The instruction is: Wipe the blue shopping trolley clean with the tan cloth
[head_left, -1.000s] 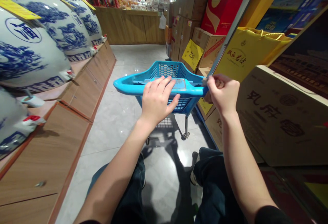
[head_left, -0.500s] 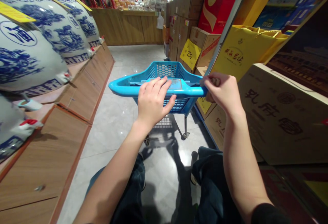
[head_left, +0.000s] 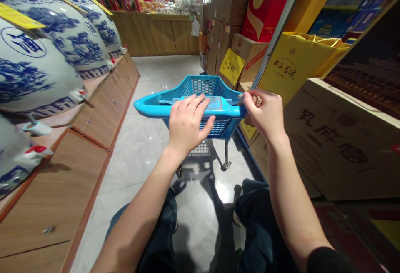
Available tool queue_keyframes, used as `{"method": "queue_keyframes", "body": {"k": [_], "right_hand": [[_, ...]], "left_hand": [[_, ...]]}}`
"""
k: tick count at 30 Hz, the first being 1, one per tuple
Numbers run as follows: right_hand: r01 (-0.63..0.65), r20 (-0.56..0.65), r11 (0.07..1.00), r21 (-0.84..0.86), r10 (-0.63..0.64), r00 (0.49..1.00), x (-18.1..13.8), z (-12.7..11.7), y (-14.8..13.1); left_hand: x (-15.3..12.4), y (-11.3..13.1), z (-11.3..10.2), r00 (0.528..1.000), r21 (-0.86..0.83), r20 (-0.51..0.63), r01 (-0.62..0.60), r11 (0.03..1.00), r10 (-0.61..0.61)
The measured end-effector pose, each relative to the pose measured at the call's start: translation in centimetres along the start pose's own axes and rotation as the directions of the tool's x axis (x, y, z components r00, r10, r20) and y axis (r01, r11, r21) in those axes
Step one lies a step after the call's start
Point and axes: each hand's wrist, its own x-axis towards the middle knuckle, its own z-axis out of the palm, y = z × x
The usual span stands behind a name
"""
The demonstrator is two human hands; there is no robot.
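Though handle (head_left: 229,112) under hands (head_left: 189,118) (head_left: 265,108), blue basket (head_left: 204,86) beyond.

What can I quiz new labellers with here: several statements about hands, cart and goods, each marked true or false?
1. The left hand lies over the blue handle. True.
2. The right hand hangs free. False: it is closed around the handle near its right end.
3. The basket has no holes. False: its walls are perforated.
4. Blue-patterned white jars stand at the picture's left. True.
5. A yellow sign reads 230. True.
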Motion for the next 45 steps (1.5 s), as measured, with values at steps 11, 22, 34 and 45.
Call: {"method": "queue_keyframes", "body": {"k": [11, 22, 34, 45], "right_hand": [[0.192, -0.021, 0.981, -0.037, -0.193, 0.981, -1.9, 2.0, -3.1], [0.077, -0.041, 0.989, -0.129, -0.083, 0.996, -1.5, 1.5, -2.6], [-0.097, -0.205, 0.994, 0.043, 0.104, 0.973, 0.6, 0.4, 1.4], [0.037, -0.174, 0.996, 0.079, -0.023, 0.984, 0.0, 1.2, 0.9]], "left_hand": [[-0.1, -0.1, 0.0, 1.0, 0.009, -0.009, 0.013, 1.0, -0.013], [-0.1, 0.2, 0.3, 0.999, 0.025, -0.033, 0.015, 1.0, -0.014], [-0.1, -0.2, 0.1, 0.999, 0.012, -0.037, -0.015, 1.0, 0.015], [-0.2, -0.8, 0.1, 0.998, 0.035, -0.054, -0.034, 0.999, 0.036]]}}
